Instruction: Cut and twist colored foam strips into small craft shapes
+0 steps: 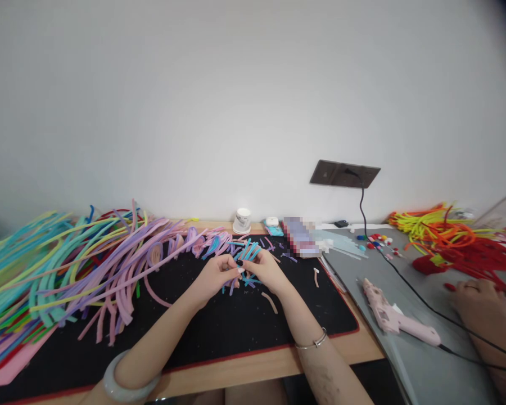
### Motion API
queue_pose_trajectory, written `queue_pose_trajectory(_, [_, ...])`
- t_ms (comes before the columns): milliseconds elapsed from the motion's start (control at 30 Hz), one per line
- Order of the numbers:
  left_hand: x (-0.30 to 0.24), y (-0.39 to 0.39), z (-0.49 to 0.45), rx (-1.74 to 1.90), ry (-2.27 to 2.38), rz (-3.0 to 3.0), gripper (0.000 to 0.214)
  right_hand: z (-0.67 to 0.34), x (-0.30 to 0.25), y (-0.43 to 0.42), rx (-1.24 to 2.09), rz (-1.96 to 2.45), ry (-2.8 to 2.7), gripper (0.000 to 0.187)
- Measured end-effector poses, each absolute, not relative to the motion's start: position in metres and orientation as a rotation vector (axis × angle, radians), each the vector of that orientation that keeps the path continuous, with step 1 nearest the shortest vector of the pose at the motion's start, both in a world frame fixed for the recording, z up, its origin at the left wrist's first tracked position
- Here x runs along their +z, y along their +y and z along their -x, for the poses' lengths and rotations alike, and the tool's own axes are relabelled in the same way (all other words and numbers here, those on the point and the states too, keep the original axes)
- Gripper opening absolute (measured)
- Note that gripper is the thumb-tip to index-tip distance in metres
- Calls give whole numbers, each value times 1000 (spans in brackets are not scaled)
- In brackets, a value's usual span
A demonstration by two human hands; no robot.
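Observation:
My left hand (217, 275) and my right hand (265, 268) meet over the black mat (320, 306), fingers closed in a pinch. Between them is a small bunch of blue pipe cleaners (249, 250); its ends fan out above the fingers, and blue and purple ends show below. The fingers cover the middle of the bunch, so the exact grip is hidden. Just left of my hands lie coiled pink and purple pipe cleaners (198, 242). A short beige piece (270, 302) rests on the mat below my right hand.
A big heap of coloured pipe cleaners (105, 264) spreads over the left side. Behind stand a white paper cup (242, 220) and a white case (272, 221). At right are a pink glue gun (394, 318) with its cord, small pom-poms (377, 242) and another person's hand (478, 306).

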State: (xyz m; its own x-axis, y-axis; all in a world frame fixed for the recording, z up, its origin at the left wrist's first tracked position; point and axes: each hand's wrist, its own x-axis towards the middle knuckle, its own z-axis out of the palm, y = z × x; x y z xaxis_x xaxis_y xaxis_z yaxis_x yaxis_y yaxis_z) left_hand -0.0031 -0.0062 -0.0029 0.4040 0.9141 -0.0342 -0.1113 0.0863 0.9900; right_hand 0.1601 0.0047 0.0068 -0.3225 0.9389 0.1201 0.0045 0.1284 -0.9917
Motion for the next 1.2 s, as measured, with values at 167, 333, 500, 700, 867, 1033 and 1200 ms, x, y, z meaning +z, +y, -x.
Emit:
queue_pose_trajectory(167, [-4,-4,3,945,826,-1238,28,-160,6,5,1266,951,-1513,21])
queue_pose_trajectory(333, [-3,-5,3,994,820,-1270,28,-159,3,6,1317,964,-1470,23])
queue_pose_trajectory(500, [0,-8,2,996,797,-1224,27,-160,8,4,1332,939,-1470,23])
queue_pose_trajectory(700, [2,-7,4,936,877,-1308,24,-162,10,3,1314,935,-1513,15])
queue_pose_trajectory(867, [2,-6,5,889,911,-1347,25,-163,9,3,1308,958,-1548,8])
queue_pose_trajectory(1033, [3,-7,4,856,878,-1325,26,-164,10,2,1282,988,-1614,14])
queue_pose_trajectory(1200, [5,-8,4,895,861,-1308,30,-164,10,3,1294,997,-1549,15])
